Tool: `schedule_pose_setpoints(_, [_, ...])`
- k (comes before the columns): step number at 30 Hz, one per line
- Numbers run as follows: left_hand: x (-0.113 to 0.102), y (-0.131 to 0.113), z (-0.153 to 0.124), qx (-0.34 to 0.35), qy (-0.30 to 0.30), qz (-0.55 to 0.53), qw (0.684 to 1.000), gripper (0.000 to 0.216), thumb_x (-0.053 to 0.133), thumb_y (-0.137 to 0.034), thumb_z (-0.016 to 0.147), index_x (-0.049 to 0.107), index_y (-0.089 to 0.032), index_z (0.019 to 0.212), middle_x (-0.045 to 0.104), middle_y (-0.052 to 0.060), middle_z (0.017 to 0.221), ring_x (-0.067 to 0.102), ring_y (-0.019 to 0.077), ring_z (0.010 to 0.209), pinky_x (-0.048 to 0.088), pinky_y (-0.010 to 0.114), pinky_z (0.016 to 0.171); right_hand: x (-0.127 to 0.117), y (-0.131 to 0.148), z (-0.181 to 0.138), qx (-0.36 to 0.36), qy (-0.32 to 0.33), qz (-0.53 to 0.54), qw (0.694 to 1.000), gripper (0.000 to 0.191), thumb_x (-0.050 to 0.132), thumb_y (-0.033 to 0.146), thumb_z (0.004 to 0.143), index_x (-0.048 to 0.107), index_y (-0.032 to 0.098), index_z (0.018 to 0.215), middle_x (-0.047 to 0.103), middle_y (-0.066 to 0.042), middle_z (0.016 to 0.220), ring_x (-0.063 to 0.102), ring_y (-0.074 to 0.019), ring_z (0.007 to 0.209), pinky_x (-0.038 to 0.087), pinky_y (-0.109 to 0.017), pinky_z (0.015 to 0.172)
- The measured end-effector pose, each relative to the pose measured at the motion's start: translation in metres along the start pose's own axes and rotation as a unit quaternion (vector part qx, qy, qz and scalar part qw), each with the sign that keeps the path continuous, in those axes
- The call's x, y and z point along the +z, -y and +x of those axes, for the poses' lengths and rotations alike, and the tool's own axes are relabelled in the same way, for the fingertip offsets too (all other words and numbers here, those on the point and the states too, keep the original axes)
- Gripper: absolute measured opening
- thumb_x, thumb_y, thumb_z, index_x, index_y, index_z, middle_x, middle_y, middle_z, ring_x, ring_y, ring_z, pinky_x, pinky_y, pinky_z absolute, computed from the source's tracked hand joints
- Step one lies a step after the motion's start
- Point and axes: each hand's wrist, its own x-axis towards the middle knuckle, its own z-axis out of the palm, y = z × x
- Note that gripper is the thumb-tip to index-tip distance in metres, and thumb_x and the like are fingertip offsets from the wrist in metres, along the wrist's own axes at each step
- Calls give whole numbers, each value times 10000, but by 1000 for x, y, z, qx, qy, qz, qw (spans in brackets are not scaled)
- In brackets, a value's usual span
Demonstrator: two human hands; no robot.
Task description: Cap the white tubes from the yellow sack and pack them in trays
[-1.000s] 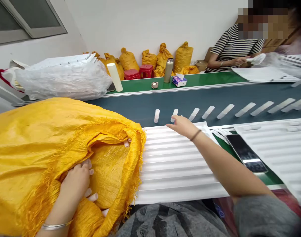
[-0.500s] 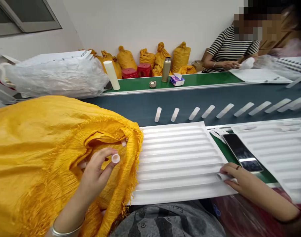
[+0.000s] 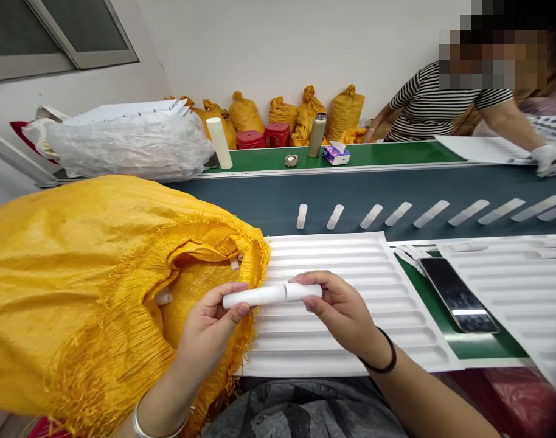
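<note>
My left hand (image 3: 211, 325) pinches the left end of a white plastic tube (image 3: 255, 297). Opposite it, my right hand (image 3: 339, 307) pinches a short white cap (image 3: 303, 291) that butts against the tube's right end. Both are held level above a white grooved tray (image 3: 346, 304) and beside the open mouth of a big yellow woven sack (image 3: 86, 274). More white tubes show inside the sack. A row of several capped white tubes (image 3: 399, 214) lies on the dark conveyor belt (image 3: 269, 198) beyond the tray.
A black phone (image 3: 458, 295) lies right of the tray, next to a second grooved tray (image 3: 524, 274). Across the belt a person in a striped shirt (image 3: 435, 100) handles a tray with a gloved hand. A flask (image 3: 317, 134), tissue box, plastic-wrapped trays and yellow sacks stand behind.
My left hand came out of the sack with a tube. My right hand drew back from the belt, picked a cap off the tray's edge and brought it to the tube's end.
</note>
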Motion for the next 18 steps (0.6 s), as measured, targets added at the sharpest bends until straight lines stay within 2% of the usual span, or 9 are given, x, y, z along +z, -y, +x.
schedule_pose_setpoints(2, [-7, -4, -1, 6, 14, 74, 997, 337, 703, -343, 765, 657, -171, 1051, 671, 47, 909, 612, 142, 783, 508, 243, 725, -1, 2, 11, -74, 38, -27, 996, 270, 546, 177, 900, 568, 255, 1157, 595, -81, 1133, 566, -195, 1064, 503, -349, 887])
schedule_pose_setpoints(3, [-10, -7, -1, 5, 42, 111, 993, 342, 681, -355, 782, 660, -169, 1068, 676, 47, 875, 610, 146, 755, 506, 251, 703, -3, 3, 15, -107, 70, -44, 991, 296, 536, 157, 900, 570, 258, 1176, 584, -86, 1144, 544, -201, 1106, 485, -366, 923])
schedule_pose_setpoints(5, [-13, -14, -2, 10, 106, 184, 977, 342, 627, -373, 821, 659, -182, 1103, 683, 44, 835, 606, 156, 724, 500, 265, 678, -6, 5, 24, -149, 122, -74, 979, 335, 511, 134, 906, 555, 252, 1216, 584, -92, 1113, 552, -193, 1076, 493, -364, 906])
schedule_pose_setpoints(7, [-12, -21, -1, 41, 139, 244, 959, 331, 585, -367, 849, 652, -210, 1132, 695, 48, 906, 619, 177, 789, 496, 285, 728, -5, 4, 29, -168, 143, -96, 971, 353, 501, 126, 909, 530, 234, 1244, 599, -96, 1079, 565, -188, 1030, 502, -359, 879])
schedule_pose_setpoints(9, [-9, -26, -1, 80, 136, 288, 944, 314, 559, -349, 866, 645, -230, 1143, 694, 48, 994, 624, 192, 871, 484, 294, 785, -3, 3, 33, -179, 139, -115, 967, 350, 494, 123, 911, 516, 220, 1247, 607, -100, 1072, 568, -186, 1013, 502, -358, 871])
schedule_pose_setpoints(12, [-5, -28, 0, 113, 127, 311, 935, 300, 522, -334, 885, 638, -226, 1139, 693, 50, 1017, 626, 201, 902, 478, 293, 793, 1, 3, 35, -200, 135, -123, 963, 351, 487, 114, 911, 503, 215, 1247, 605, -104, 1077, 566, -186, 1012, 501, -350, 864])
schedule_pose_setpoints(18, [-4, -21, -6, 100, 99, 267, 953, 277, 500, -346, 894, 647, -202, 1079, 697, 55, 1020, 630, 208, 930, 482, 303, 816, 7, 9, 34, -247, 138, -141, 949, 369, 472, 111, 912, 463, 195, 1271, 612, -102, 1039, 574, -175, 970, 507, -322, 832])
